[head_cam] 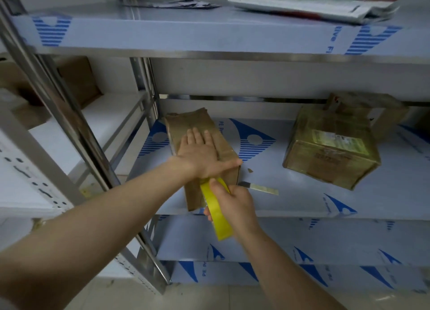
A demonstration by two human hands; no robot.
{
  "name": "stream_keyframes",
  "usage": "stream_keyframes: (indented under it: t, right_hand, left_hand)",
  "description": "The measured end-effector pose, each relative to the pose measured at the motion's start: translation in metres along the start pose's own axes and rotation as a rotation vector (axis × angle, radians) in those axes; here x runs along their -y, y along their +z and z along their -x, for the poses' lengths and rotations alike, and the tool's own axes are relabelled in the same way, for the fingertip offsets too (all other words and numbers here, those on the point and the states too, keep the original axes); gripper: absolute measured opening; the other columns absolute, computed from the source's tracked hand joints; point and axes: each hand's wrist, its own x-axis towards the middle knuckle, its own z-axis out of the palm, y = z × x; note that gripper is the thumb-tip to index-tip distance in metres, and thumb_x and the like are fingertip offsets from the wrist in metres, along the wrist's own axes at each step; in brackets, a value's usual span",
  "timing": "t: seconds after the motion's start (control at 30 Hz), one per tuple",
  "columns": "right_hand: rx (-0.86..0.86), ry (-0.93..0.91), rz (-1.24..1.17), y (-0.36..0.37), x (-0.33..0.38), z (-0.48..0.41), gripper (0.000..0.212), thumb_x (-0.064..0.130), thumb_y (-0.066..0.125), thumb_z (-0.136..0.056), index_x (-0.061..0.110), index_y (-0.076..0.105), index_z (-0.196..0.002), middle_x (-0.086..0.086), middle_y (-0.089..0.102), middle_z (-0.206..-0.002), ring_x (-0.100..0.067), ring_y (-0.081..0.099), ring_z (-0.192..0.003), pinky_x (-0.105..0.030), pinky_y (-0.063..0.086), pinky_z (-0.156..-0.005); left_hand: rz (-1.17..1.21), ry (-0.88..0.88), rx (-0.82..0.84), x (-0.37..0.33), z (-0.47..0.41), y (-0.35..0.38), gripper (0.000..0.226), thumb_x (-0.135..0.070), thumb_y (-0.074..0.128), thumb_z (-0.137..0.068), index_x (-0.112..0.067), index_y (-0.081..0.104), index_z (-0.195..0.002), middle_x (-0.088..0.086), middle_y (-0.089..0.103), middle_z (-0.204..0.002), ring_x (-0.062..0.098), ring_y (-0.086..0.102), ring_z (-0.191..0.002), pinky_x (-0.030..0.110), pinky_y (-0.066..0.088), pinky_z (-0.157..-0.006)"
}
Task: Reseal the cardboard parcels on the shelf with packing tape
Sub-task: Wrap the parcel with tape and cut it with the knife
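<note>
We press our left hand (201, 152), fingers flat together, on the box (204, 133); our right hand (235, 202) grips the tape roll (215, 213). Next, probably cutting the strip.

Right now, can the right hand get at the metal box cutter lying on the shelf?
Probably yes: the metal box cutter lies on bare shelf beside the right hand, nothing between. But its fingers grip the yellow tape roll, so grasping looks awkward.
</note>
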Motion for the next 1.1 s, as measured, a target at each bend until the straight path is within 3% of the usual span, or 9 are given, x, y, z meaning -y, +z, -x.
stream_keyframes:
  t: [0.07, 0.13, 0.23, 0.33, 0.43, 0.6, 0.83, 1.0, 1.1]
  right_hand:
    - [0.012, -0.006, -0.009, 0.003, -0.002, -0.003, 0.076, 0.076, 0.051, -0.057, 0.002, 0.064, -0.073, -0.023, 0.067, -0.073, -0.041, 0.066, -0.074, -0.056, 0.055, -0.075]
    - [0.052, 0.010, -0.029, 0.006, 0.001, -0.001, 0.076, 0.077, 0.052, -0.056, 0.005, 0.065, -0.076, -0.022, 0.068, -0.078, -0.040, 0.067, -0.079, -0.054, 0.055, -0.079]
    - [0.133, -0.003, -0.040, 0.003, 0.006, -0.001, 0.046, 0.056, 0.060, -0.082, 0.010, 0.064, -0.078, -0.012, 0.066, -0.077, -0.026, 0.063, -0.077, -0.036, 0.054, -0.072]
    - [0.170, -0.027, -0.067, -0.003, 0.002, 0.000, 0.016, 0.032, 0.057, -0.093, 0.018, 0.062, -0.088, 0.004, 0.054, -0.074, -0.008, 0.049, -0.068, -0.022, 0.038, -0.059]
    - [0.184, -0.049, -0.097, -0.002, -0.001, 0.000, 0.015, 0.034, 0.056, -0.094, 0.020, 0.063, -0.093, 0.008, 0.055, -0.076, -0.005, 0.051, -0.069, -0.020, 0.037, -0.058]
    - [0.151, -0.023, -0.097, 0.002, 0.000, -0.003, 0.029, 0.040, 0.053, -0.095, 0.016, 0.065, -0.107, 0.006, 0.055, -0.080, -0.007, 0.050, -0.071, -0.022, 0.036, -0.059]
    - [0.125, -0.052, -0.065, 0.004, -0.006, -0.003, 0.031, 0.039, 0.054, -0.094, 0.010, 0.062, -0.093, -0.001, 0.051, -0.074, -0.010, 0.047, -0.065, -0.025, 0.037, -0.060]
    - [0.107, -0.042, -0.082, 0.007, -0.009, -0.009, 0.036, 0.049, 0.058, -0.087, 0.013, 0.060, -0.081, -0.021, 0.062, -0.079, -0.032, 0.066, -0.080, -0.037, 0.051, -0.074]
    - [0.095, -0.033, -0.110, 0.010, -0.011, -0.012, 0.036, 0.050, 0.060, -0.085, 0.015, 0.060, -0.079, -0.024, 0.064, -0.085, -0.041, 0.066, -0.089, -0.045, 0.053, -0.080]
  left_hand:
    - [-0.032, 0.022, -0.110, -0.001, 0.005, 0.008, 0.120, -0.089, 0.011, -0.068, -0.003, -0.001, -0.151, 0.026, 0.002, -0.156, 0.038, 0.002, -0.146, 0.046, 0.008, -0.118]
    - [-0.117, 0.064, -0.220, 0.002, 0.006, 0.010, 0.112, -0.083, 0.014, -0.076, 0.000, 0.013, -0.150, 0.025, 0.020, -0.153, 0.035, 0.020, -0.143, 0.043, 0.025, -0.112]
    - [-0.247, 0.106, -0.363, 0.005, 0.007, 0.012, 0.099, -0.077, 0.019, -0.083, 0.000, 0.028, -0.144, 0.020, 0.040, -0.144, 0.031, 0.038, -0.134, 0.039, 0.043, -0.096]
    - [-0.173, 0.163, -0.278, 0.014, 0.007, 0.013, 0.098, -0.075, 0.025, -0.084, -0.003, 0.019, -0.149, 0.017, 0.027, -0.154, 0.027, 0.027, -0.142, 0.037, 0.032, -0.108]
    - [-0.090, 0.268, -0.119, 0.028, 0.011, 0.006, 0.093, -0.066, 0.031, -0.090, -0.003, 0.001, -0.151, 0.015, 0.004, -0.159, 0.024, 0.006, -0.147, 0.031, 0.008, -0.117]
    - [-0.227, 0.255, -0.147, 0.022, 0.008, 0.009, 0.088, -0.064, 0.027, -0.091, -0.005, 0.003, -0.152, 0.016, 0.005, -0.159, 0.026, 0.007, -0.147, 0.034, 0.009, -0.117]
    - [0.160, 0.013, -0.024, 0.005, -0.005, -0.001, 0.098, -0.077, 0.001, -0.082, -0.009, -0.003, -0.152, 0.008, -0.006, -0.160, 0.021, -0.007, -0.147, 0.042, 0.000, -0.117]
    - [0.042, -0.133, -0.154, -0.007, -0.035, -0.003, 0.088, -0.072, 0.010, -0.089, -0.011, 0.013, -0.152, 0.008, 0.013, -0.159, 0.028, 0.011, -0.146, 0.049, 0.003, -0.115]
    - [-0.037, -0.070, -0.284, -0.008, -0.037, -0.002, 0.082, -0.066, 0.015, -0.093, -0.004, 0.042, -0.140, 0.018, 0.040, -0.146, 0.031, 0.032, -0.137, 0.045, 0.011, -0.115]
